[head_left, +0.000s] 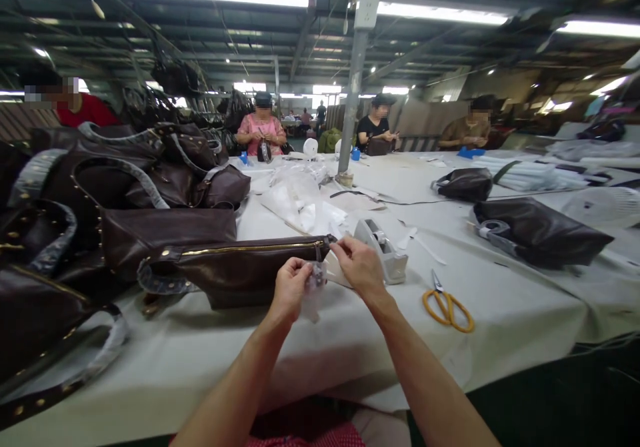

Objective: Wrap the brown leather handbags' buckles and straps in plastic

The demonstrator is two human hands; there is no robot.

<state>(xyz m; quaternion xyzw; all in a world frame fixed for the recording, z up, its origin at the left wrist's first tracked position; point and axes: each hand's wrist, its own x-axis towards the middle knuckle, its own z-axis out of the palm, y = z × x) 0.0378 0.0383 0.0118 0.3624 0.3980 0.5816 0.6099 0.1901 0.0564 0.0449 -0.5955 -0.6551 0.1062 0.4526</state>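
A dark brown leather handbag (pixel 240 270) with a gold zipper (pixel 250 248) along its top lies on the white-covered table in front of me. My left hand (pixel 293 287) is closed on a crumpled piece of clear plastic wrap (pixel 315 287), near the bag's right end. With thumb and fingers pinched, my right hand (pixel 357 263) is at the zipper end of the bag, at a small dark tab there. The exact spot under its fingertips is partly hidden. The bag's strap (pixel 165 280), wrapped in clear plastic, curls at its left end.
A tape dispenser (pixel 383 250) stands just beyond my right hand. Scissors with yellow handles (pixel 449 308) lie to the right. Many brown bags (pixel 165 180) are heaped at left; another brown bag (pixel 545 230) lies at right. Loose plastic sheets (pixel 300 197) and a metal post (pixel 354 87) are ahead. Co-workers sit across the table.
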